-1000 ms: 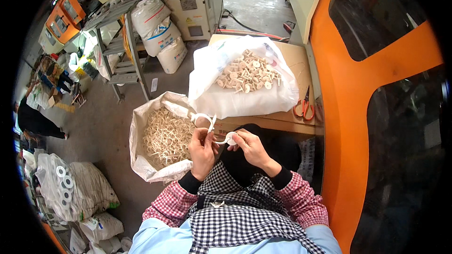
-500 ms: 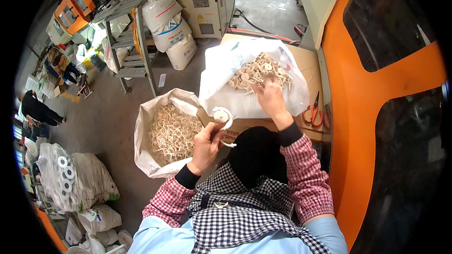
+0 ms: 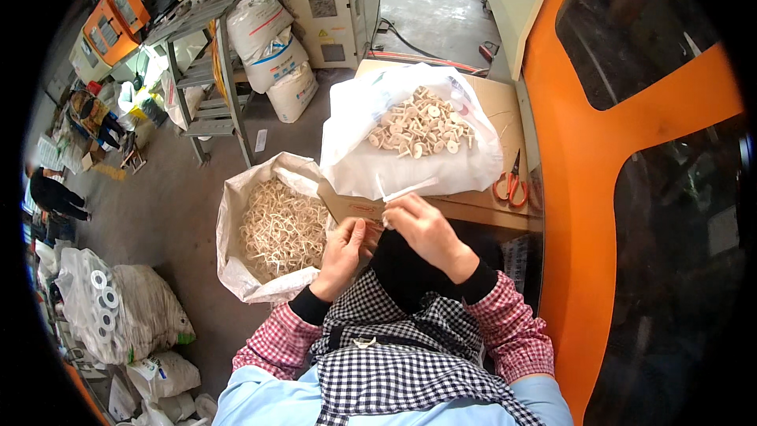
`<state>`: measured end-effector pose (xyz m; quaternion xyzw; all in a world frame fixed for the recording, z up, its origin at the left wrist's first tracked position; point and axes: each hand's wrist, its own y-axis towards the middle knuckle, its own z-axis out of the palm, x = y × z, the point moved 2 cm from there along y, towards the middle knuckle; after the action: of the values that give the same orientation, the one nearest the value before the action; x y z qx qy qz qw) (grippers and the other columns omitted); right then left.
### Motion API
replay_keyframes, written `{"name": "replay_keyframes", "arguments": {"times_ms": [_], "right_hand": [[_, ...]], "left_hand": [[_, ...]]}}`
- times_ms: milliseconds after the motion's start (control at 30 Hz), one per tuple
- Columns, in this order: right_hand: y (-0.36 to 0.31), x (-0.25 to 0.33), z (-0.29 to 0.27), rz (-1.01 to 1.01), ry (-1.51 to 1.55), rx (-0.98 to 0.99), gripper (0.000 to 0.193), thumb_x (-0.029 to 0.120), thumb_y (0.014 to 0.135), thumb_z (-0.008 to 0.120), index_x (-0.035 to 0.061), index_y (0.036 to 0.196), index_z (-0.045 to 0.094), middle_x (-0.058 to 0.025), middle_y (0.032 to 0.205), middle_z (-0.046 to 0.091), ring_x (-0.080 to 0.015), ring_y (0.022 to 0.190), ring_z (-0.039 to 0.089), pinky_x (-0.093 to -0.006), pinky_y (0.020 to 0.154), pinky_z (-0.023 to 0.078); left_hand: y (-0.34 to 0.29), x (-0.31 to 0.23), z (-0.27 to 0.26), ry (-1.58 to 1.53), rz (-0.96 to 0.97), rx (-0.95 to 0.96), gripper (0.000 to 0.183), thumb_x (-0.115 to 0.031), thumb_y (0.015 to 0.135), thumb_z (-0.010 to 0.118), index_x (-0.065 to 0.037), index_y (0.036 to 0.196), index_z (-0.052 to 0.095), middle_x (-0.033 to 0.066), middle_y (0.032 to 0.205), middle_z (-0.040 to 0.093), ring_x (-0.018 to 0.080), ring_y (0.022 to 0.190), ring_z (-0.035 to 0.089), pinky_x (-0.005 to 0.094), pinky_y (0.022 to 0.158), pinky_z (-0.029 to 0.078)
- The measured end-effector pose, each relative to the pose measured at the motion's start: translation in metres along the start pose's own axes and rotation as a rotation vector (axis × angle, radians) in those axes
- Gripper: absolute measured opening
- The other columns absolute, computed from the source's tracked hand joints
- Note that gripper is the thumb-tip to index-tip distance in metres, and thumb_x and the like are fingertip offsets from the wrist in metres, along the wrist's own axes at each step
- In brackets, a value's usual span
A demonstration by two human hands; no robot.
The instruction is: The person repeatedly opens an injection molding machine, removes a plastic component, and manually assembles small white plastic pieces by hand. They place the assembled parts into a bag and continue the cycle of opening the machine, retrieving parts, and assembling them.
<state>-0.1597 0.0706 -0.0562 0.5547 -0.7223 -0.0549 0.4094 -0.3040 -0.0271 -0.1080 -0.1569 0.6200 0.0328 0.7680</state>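
My right hand (image 3: 426, 230) is closed on a thin white plastic piece (image 3: 412, 190), whose slim arms stick out beyond the fingertips. Close beside it, my left hand (image 3: 342, 256) has its thumb pressed against bent fingers; what they hold, if anything, is hidden. Just beyond the hands lies an open white plastic bag (image 3: 355, 173) with a heap of cream disc-headed pegs (image 3: 422, 125) in it. To the left of my left hand stands an open woven sack (image 3: 231, 256), filled with thin curved cream plastic pieces (image 3: 284, 229).
Orange-handled scissors (image 3: 512, 189) lie on the cardboard (image 3: 511, 114) right of the bag. An orange machine (image 3: 572, 189) walls off the right side. A metal step ladder (image 3: 213, 102), full sacks (image 3: 268, 59) and a bulky wrapped bundle (image 3: 150, 308) stand to the left. Two people are farther off.
My right hand has come back from the pegs toward my left hand and now grips the white plastic piece. The disc and curved strip seen in my left hand no longer show there.
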Motion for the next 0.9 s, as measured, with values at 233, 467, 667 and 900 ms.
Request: {"name": "replay_keyframes", "arguments": {"times_ms": [233,467,667,900], "right_hand": [[-0.017,0.022,0.010,-0.149,-0.128,0.091,0.027,0.001,0.069,0.062,0.0000,0.096,0.061,-0.0094,0.095,0.058,-0.0254,0.093,0.058,-0.0314,0.073,0.050],[-0.027,-0.003,0.025,0.671,0.911,0.032,0.011,0.004,0.086,0.056,-0.0033,0.093,0.060,-0.0041,0.073,0.062,-0.0117,0.066,0.057,-0.0244,0.061,0.047],[-0.049,0.008,0.032,0.480,0.960,-0.009,0.016,0.000,0.084,0.058,-0.0052,0.099,0.060,-0.0086,0.101,0.056,-0.0115,0.077,0.057,-0.0215,0.062,0.048],[-0.071,-0.009,0.047,1.083,1.215,-0.173,0.021,0.019,0.090,0.053,0.0022,0.081,0.061,0.0016,0.067,0.056,-0.0041,0.058,0.049,-0.0193,0.052,0.038]], "left_hand": [[-0.012,0.002,0.008,-0.290,-0.166,0.060,0.023,-0.026,0.096,0.045,-0.007,0.090,0.055,-0.0006,0.065,0.053,0.0051,0.049,0.046,0.0171,0.043,0.036],[-0.009,0.004,0.015,-0.009,-0.026,0.003,0.027,-0.028,0.097,0.042,-0.007,0.082,0.051,-0.0025,0.055,0.048,0.0045,0.038,0.040,0.0180,0.034,0.029],[-0.011,0.008,0.010,-0.545,-0.369,0.009,0.025,-0.026,0.096,0.043,-0.004,0.088,0.051,-0.0023,0.056,0.044,0.0054,0.039,0.037,0.0173,0.035,0.029],[-0.027,-0.004,0.026,0.745,0.923,-0.196,0.014,0.004,0.073,0.055,-0.003,0.084,0.057,0.0103,0.066,0.051,0.0222,0.056,0.056,0.0311,0.051,0.046]]}}
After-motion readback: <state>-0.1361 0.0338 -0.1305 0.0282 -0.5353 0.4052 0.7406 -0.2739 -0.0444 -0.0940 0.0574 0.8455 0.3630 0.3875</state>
